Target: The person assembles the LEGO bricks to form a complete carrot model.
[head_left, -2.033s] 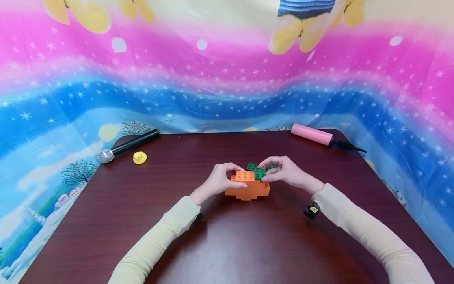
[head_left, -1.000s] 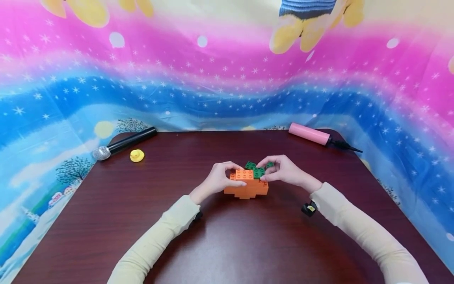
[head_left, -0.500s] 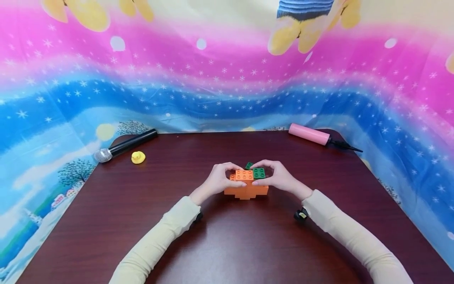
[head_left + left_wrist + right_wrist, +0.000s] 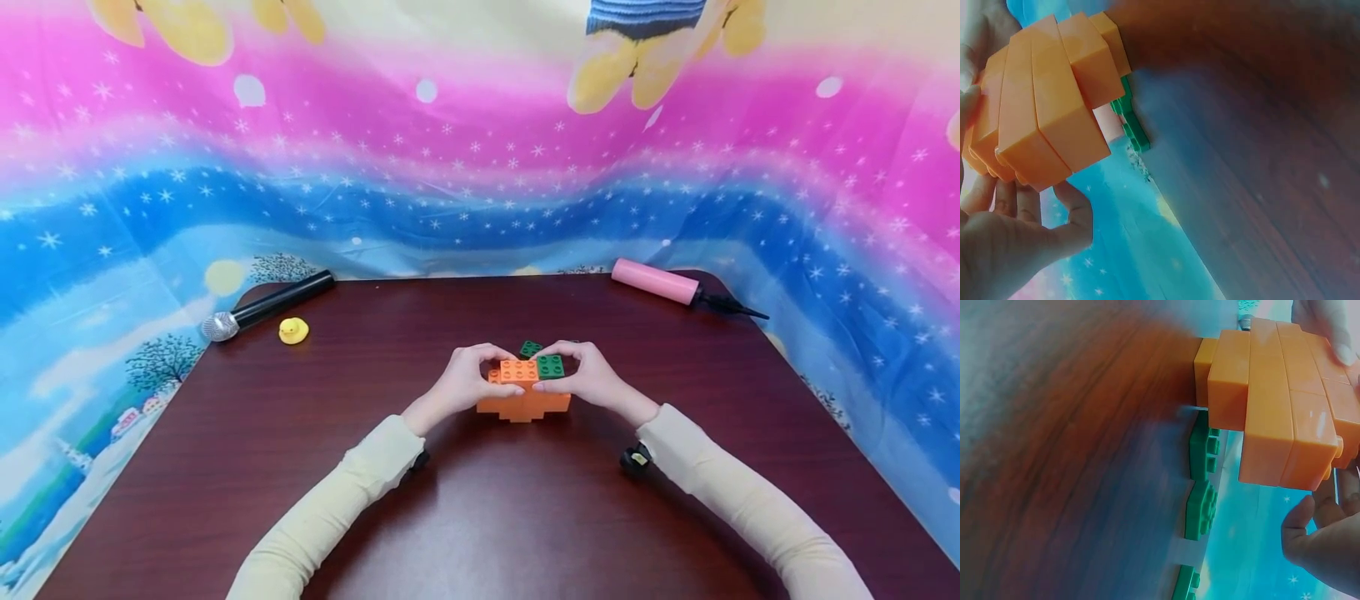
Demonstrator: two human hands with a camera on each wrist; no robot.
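A stepped stack of orange toy bricks (image 4: 522, 404) stands upright on the table, narrower at its base. On its top right sits a green brick (image 4: 551, 367) with studs up, beside an orange brick (image 4: 518, 370). My left hand (image 4: 463, 379) grips the top left of the stack, thumb in front and fingers behind. From the other side my right hand (image 4: 588, 379) holds the upper right part, its thumb across the front below the green brick. The right wrist view shows loose green bricks (image 4: 1199, 509) lying behind the stack; one green brick (image 4: 531, 348) also shows in the head view.
At the back left lie a black microphone (image 4: 270, 307) and a yellow rubber duck (image 4: 293, 331). A pink hand pump (image 4: 656, 282) with a black nozzle lies at the back right. A patterned cloth (image 4: 480, 167) hangs behind the dark wooden table (image 4: 420, 533).
My right hand has shifted left and closed in around the green brick on top of the stack, its thumb now on the front face. The left hand and the stack stay put.
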